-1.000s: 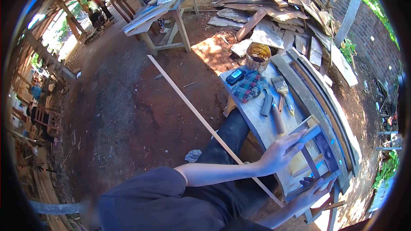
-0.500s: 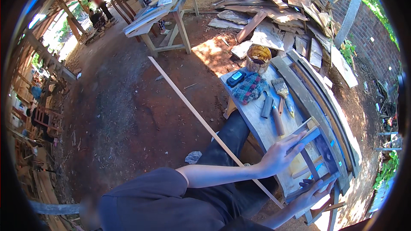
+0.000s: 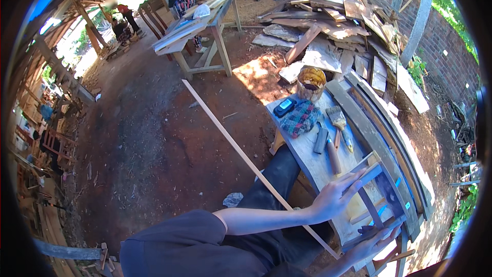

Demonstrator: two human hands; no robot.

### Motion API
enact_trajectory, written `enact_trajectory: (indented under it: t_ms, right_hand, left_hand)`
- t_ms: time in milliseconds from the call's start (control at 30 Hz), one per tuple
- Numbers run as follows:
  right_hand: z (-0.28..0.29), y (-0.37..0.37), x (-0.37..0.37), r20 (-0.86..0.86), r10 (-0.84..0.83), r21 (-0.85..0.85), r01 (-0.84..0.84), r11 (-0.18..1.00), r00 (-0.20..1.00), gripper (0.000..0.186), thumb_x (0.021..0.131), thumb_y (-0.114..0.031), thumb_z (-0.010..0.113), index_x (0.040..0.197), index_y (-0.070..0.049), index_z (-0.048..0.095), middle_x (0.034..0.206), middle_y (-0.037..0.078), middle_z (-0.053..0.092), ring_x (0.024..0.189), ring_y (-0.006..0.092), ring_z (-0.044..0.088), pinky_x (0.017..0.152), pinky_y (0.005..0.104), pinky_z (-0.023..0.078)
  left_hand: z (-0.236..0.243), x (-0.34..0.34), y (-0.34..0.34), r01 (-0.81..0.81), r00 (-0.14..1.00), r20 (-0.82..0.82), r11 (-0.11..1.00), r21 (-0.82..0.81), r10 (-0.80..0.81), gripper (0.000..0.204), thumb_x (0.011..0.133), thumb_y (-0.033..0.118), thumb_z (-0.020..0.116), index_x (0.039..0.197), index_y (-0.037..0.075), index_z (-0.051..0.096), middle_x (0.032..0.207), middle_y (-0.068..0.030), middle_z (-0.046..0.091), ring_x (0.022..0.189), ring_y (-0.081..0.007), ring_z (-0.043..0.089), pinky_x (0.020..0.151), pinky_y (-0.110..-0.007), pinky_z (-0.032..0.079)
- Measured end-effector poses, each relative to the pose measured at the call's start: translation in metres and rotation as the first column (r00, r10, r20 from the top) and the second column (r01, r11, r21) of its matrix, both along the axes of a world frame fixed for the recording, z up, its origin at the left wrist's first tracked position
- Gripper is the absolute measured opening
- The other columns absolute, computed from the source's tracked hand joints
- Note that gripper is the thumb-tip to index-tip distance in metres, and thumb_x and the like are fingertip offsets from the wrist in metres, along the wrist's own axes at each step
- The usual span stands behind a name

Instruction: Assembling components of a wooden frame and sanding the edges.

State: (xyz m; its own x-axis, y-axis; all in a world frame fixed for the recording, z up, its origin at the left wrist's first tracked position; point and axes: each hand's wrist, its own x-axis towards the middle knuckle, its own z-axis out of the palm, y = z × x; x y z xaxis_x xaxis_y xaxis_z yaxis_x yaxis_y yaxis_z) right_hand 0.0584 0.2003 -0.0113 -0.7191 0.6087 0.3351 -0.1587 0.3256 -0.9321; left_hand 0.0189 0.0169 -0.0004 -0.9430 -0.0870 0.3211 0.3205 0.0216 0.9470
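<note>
At the near end of the workbench [image 3: 307, 146] lies a small dark wooden frame [image 3: 371, 208] with a crossbar. My left hand [image 3: 335, 198] grips its left side, fingers stretched along the edge and pressed together. Under its near edge is my right hand [image 3: 373, 245], thumb and fingers around the rail; the fingertips are partly hidden. Farther up the bench lie a hammer-like tool with a wooden handle [image 3: 333, 159], a dark grey block [image 3: 321, 141], a paintbrush [image 3: 337, 118], a checked cloth [image 3: 300, 118] and a small black device with a lit screen [image 3: 285, 107].
A stained bucket [image 3: 311, 83] stands at the bench's far end. Long boards [image 3: 366, 123] run along its right side. A thin wooden strip [image 3: 236, 146] slants past my leg. Beyond are a plank-covered table [image 3: 197, 28], a timber pile [image 3: 328, 25] and other people.
The whole view has shifted slightly, so the scene sits a little lower. Both hands stay on the frame with hardly any change in grip. A person at the far table shows more fully.
</note>
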Motion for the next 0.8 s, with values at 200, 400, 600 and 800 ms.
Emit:
enact_trajectory:
  t_ms: [200,400,600,800]
  right_hand:
    - [0.026,-0.013,0.008,0.089,-0.041,0.202,0.022,0.979,0.995,0.056,0.11,-0.038,0.049,0.153,-0.003,0.043,0.131,0.016,0.056,0.082,0.0178,0.06,0.063,0.0278,0.05]
    - [0.026,-0.01,0.004,-0.05,0.003,0.071,0.001,0.998,0.999,0.054,0.109,-0.035,0.051,0.151,0.0,0.045,0.135,0.017,0.054,0.096,0.0222,0.061,0.071,0.0325,0.053]
    - [0.039,-0.024,0.012,0.088,0.075,0.182,-0.09,0.979,0.993,0.058,0.111,-0.038,0.046,0.152,0.003,0.044,0.148,0.023,0.05,0.12,0.0277,0.06,0.085,0.0347,0.057]
    - [0.021,-0.026,0.005,0.066,-0.085,-0.163,0.095,0.982,0.994,0.042,0.112,-0.035,0.043,0.134,-0.001,0.054,0.081,-0.002,0.052,0.069,0.0064,0.048,0.06,0.0238,0.04]
  left_hand:
    - [0.003,0.001,0.005,0.003,1.0,0.023,0.997,-0.081,-0.001,0.051,0.108,0.026,0.055,0.152,0.002,0.046,0.144,-0.0194,0.058,0.13,-0.0273,0.06,0.106,-0.036,0.049]
    - [0.001,-0.003,0.003,0.027,0.997,0.075,0.999,0.017,-0.028,0.053,0.108,0.027,0.056,0.153,0.002,0.046,0.143,-0.0182,0.06,0.132,-0.0256,0.059,0.108,-0.035,0.047]
    - [0.007,0.005,0.001,0.024,0.996,0.084,1.0,-0.007,-0.024,0.056,0.105,0.026,0.062,0.152,0.002,0.046,0.143,-0.0183,0.06,0.131,-0.0239,0.059,0.107,-0.035,0.047]
    - [0.003,0.003,-0.001,0.047,0.991,0.12,0.997,0.054,-0.054,0.044,0.107,0.017,0.056,0.148,0.004,0.052,0.132,-0.0207,0.064,0.122,-0.0267,0.063,0.105,-0.037,0.047]
